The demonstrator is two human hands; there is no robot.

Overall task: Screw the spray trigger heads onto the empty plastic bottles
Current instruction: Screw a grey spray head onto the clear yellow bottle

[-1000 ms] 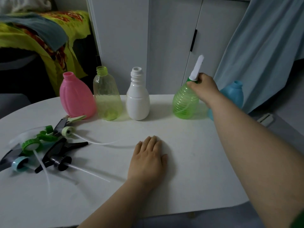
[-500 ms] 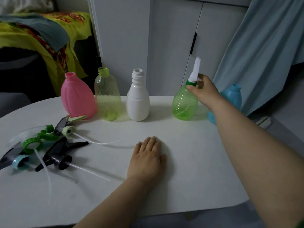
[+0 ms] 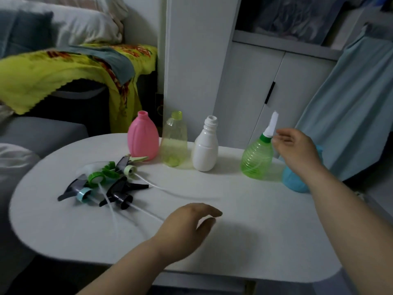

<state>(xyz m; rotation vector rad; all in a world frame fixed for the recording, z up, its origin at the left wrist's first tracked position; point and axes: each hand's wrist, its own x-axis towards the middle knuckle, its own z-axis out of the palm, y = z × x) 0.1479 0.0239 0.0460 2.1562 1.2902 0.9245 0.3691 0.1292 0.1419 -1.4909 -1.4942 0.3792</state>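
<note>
A row of bottles stands at the back of the white table [image 3: 244,241]: a pink bottle [image 3: 143,137], a pale yellow-green bottle [image 3: 174,141], a white bottle [image 3: 205,145], all without heads, and a green ribbed bottle [image 3: 256,159] with a white and green spray head [image 3: 270,126] on it. A blue bottle [image 3: 294,180] is partly hidden behind my right arm. My right hand [image 3: 296,149] hovers open just right of the green bottle's head, apart from it. My left hand [image 3: 187,226] is lifted off the table, fingers loosely curled, holding nothing. Several loose trigger heads [image 3: 108,183] lie at the left.
White cupboard doors [image 3: 255,92] stand right behind the bottles. A light blue curtain [image 3: 350,103] hangs at the right. A grey sofa [image 3: 38,133] and a yellow blanket [image 3: 63,69] lie beyond the table's left edge.
My right hand has let go of the green bottle's spray head and drawn slightly back. My left hand has lifted off the table. The view has tilted up and shifted left.
</note>
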